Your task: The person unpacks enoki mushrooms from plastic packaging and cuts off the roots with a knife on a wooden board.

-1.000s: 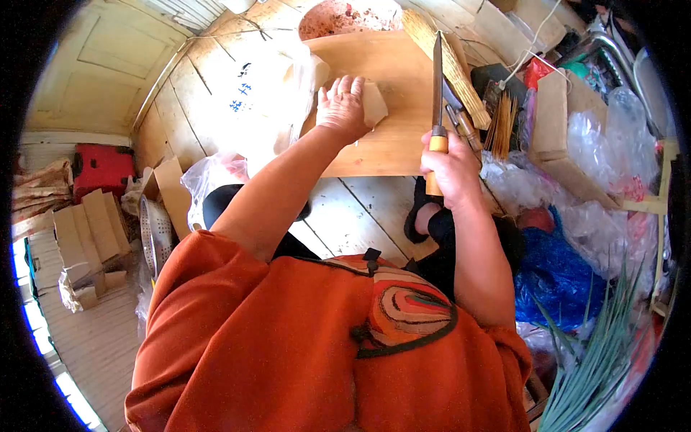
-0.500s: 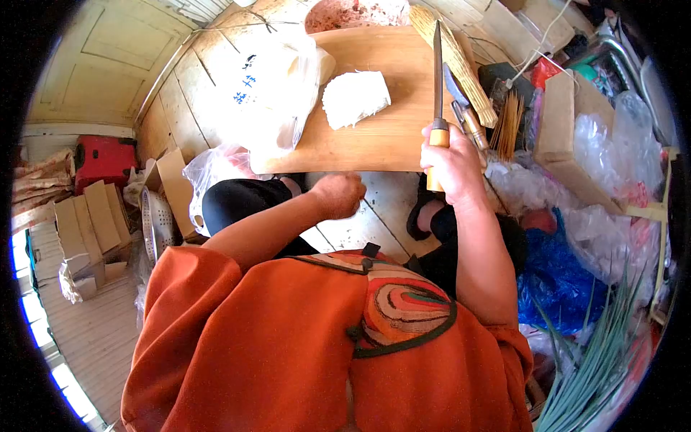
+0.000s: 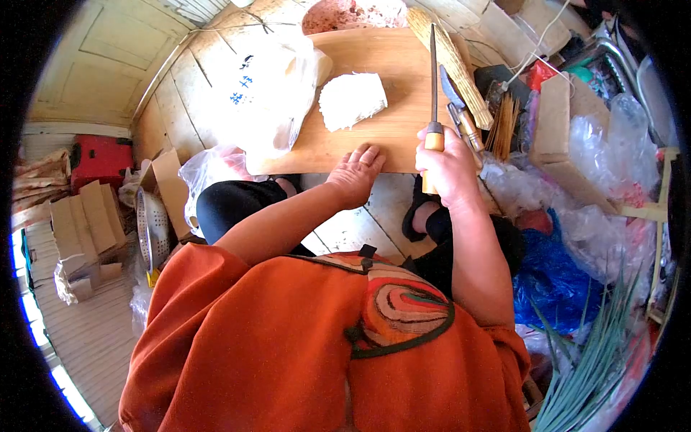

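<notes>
My right hand [image 3: 448,167] grips a kitchen knife [image 3: 433,93] by its wooden handle. The long, narrow blade points away from me, seen nearly edge-on over the right side of a wooden cutting board [image 3: 392,147]. At the board's near edge lies my left hand [image 3: 353,176], fingers stretched out and touching the wood, holding nothing. Just beyond it sits a white block with ragged edges [image 3: 353,101]; its kind is unclear. A white plastic bag [image 3: 277,93] covers the board's left part, its contents washed out by glare.
A bundled straw brush [image 3: 453,68] and a second knife [image 3: 452,88] lie along the board's right side. Behind it is a reddish basin [image 3: 353,16]. Green onions [image 3: 594,360], a blue bag [image 3: 551,281] and a cardboard box [image 3: 561,126] crowd the right; a metal colander [image 3: 152,227] stands left.
My left hand has gone from a closed fist short of the board to stretched fingers on its near edge. The knife remains in my right hand, nearly still.
</notes>
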Motion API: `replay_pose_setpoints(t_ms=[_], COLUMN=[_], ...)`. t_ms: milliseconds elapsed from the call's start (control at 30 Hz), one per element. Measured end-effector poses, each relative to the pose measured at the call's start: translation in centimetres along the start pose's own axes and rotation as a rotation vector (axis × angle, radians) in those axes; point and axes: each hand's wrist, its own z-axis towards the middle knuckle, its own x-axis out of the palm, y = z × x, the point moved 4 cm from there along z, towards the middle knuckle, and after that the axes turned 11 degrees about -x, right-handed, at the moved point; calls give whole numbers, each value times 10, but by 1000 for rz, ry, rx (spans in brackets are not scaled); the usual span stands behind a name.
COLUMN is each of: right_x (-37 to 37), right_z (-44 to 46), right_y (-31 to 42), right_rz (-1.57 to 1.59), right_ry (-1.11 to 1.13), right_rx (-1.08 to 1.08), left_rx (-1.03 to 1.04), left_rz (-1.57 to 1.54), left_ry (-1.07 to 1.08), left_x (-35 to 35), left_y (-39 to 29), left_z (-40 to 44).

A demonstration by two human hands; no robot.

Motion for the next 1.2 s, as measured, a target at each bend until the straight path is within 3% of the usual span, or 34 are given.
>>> replay_pose_setpoints(t_ms=[67, 133, 167, 200, 333, 400, 467, 533, 600, 733, 1000, 1067, 1200], right_x=[-1, -2, -2, -3, 0, 2, 3, 5, 10, 21, 39, 40, 42], right_z=[1, 2, 2, 2, -1, -4, -4, -2, -5, -9, -9, -7, -6], right_y=[0, 2, 3, 5, 7, 9, 10, -3, -13, -3, -7, -6, 0], right_rz=[6, -57, -54, -58, 70, 170, 11, -117, -237, -359, -558, -679, -660], right_ry=[-1, 3, 4, 2, 47, 128, 193, 186, 153, 163, 262, 242, 242], right_rx=[3, -24, -24, -20, -22, -61, -105, -47, 48, -73, 67, -40, -57], left_rx=[-81, -149, -25, -21, -146, -183, -333, -248, -339, -331, -513, -507, -513], left_rz=[8, -71, -192, -256, -163, -239, -320, -265, -237, -90, 126, 105, 109], left_ry=[536, 913, 841, 903, 709, 361, 143, -165, -175, -11, 304, 266, 348], left_x=[10, -14, 3, -12, -23, -42, -87, -110, -112, -104, -74, -63, -68], left_y=[-4, -26, -20, -22, 0, 21, 33, 48, 60, 65, 69, 76, 73], left_z=[-8, -27, -45, -50, -35, -15, 9, 29, 51, 96, 134, 134, 130])
